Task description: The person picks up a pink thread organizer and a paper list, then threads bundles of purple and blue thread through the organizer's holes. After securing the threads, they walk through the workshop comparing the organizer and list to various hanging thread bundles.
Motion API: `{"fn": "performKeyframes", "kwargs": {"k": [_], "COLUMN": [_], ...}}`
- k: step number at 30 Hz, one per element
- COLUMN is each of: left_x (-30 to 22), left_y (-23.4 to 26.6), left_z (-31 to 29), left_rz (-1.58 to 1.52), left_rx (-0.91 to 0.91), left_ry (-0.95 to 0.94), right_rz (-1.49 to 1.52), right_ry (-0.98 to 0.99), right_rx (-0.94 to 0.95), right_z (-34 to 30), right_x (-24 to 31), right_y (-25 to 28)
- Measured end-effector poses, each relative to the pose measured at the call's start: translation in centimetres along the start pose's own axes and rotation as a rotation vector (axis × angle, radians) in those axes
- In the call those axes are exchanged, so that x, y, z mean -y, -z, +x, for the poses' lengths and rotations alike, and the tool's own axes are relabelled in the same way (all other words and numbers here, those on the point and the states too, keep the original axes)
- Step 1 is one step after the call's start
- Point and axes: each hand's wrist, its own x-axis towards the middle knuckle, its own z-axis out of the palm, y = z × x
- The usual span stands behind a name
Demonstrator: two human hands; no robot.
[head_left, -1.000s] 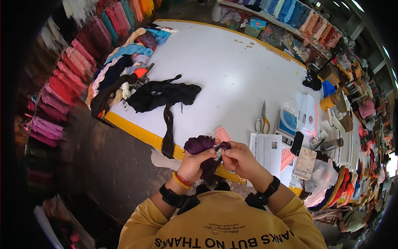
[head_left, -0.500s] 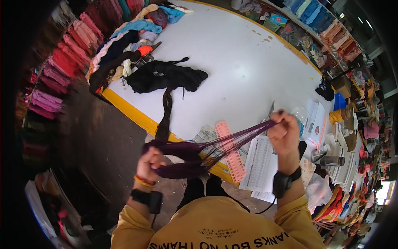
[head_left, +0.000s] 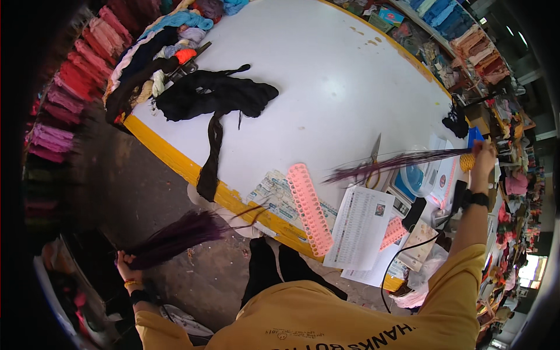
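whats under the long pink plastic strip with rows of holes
A flat blue-and-white printed sheet shows along both sides of the pink strip and seems to continue beneath. Anything else directly under there is covered.

A thick dark-purple yarn hank [head_left: 178, 239] slants beside the surface [head_left: 303, 76], its frayed ends fanning toward the edge. A thinner purple yarn bundle [head_left: 402, 159] stretches above the surface, nearly straight, its loose tips spread.

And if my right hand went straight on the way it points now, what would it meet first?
Probably the blue bin just beyond your right hand, though depth is unclear and the hand might pass above it.
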Motion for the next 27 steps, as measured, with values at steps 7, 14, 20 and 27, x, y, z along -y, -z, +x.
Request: {"fn": "performKeyframes", "kwargs": {"k": [7,14,20,27], "left_x": [3.6,15.2,21.6,25.9], "left_y": [-10.3,-21.3,-27.9,-28.9], "left_z": [-9.7,-15.6,-15.4,-14.4], "left_rz": [0.181,0.142,0.368,0.604], "left_rx": [0.47,0.8,0.911,0.85], "left_ry": [0.168,0.749,0.71,0.603], "right_rz": [-0.318,-0.617,-0.871,-0.63], "right_ry": [0.361,0.167,0.21,0.35], "right_rx": [0.362,0.978,0.962,1.052], "right_z": [-9.9,-36.4,-41.4,-40.8], "right_x": [3.3,-7.7,-8.8,-8.0], "right_y": [-5.7,-16.1,-18.6,-18.5]}}
